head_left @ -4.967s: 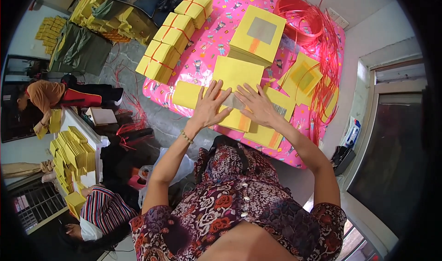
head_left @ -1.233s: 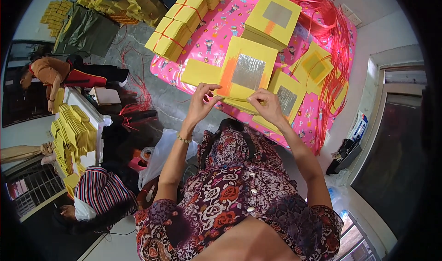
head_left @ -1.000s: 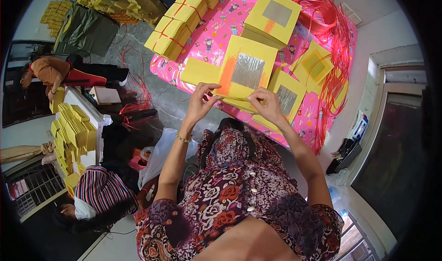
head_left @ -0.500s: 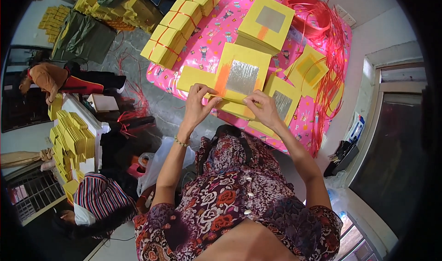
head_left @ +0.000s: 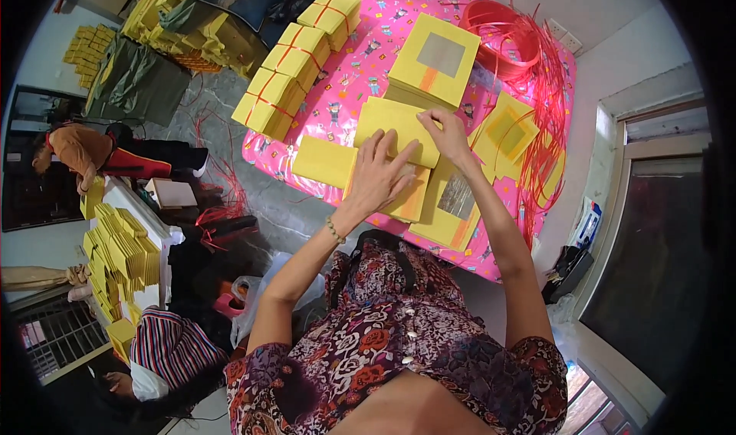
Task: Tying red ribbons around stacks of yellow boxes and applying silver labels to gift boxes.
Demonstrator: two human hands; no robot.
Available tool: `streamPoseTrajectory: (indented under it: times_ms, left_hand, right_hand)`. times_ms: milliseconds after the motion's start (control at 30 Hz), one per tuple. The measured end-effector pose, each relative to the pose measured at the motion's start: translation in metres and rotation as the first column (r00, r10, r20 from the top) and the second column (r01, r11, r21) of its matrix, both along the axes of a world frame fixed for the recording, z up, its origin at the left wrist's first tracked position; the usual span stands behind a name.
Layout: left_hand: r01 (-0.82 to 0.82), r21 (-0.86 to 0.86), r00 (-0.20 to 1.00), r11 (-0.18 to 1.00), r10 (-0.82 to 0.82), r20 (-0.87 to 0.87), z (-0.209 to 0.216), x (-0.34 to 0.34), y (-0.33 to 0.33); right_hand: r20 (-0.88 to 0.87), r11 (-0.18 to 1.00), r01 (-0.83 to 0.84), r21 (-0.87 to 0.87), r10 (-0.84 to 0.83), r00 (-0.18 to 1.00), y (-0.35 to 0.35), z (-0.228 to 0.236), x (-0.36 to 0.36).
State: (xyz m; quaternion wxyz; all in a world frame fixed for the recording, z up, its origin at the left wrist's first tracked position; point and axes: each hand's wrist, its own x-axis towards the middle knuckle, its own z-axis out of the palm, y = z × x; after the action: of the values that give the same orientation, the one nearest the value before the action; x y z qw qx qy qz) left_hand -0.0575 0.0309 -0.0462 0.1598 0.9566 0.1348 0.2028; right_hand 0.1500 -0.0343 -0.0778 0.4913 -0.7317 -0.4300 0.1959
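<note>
In front of me on the pink table a yellow paper sheet (head_left: 391, 118) is folded over, its plain side up. Lying on the fold with fingers spread is my left hand (head_left: 374, 177). My right hand (head_left: 448, 136) pinches the folded sheet at its upper right edge. Under the left hand, part of a yellow sheet with a silver and orange patch (head_left: 410, 197) shows. Just right of it lies a yellow sheet with a silver square (head_left: 455, 196). A plain yellow piece (head_left: 325, 160) sticks out on the left.
Behind my hands stands a stack of yellow sheets (head_left: 434, 59). Yellow bundles tied with red strips (head_left: 282, 78) line the table's left side. Red plastic strips (head_left: 543, 113) hang along its right. On the left, two other people work by a table with yellow stacks (head_left: 126, 239).
The sheet between my hands has been folded upward, covering its silver square. My left hand moved right and flattened onto it; my right hand moved up to its upper right edge.
</note>
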Motion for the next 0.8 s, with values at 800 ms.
streamPoseTrajectory:
  times_ms: [800]
  left_hand:
    - [-0.076,-0.030,0.979,0.997,0.069,-0.190,-0.030,0.021,0.017]
  right_hand:
    - [0.227,0.955,-0.148,-0.259,0.209,0.951,0.052,-0.004,0.002]
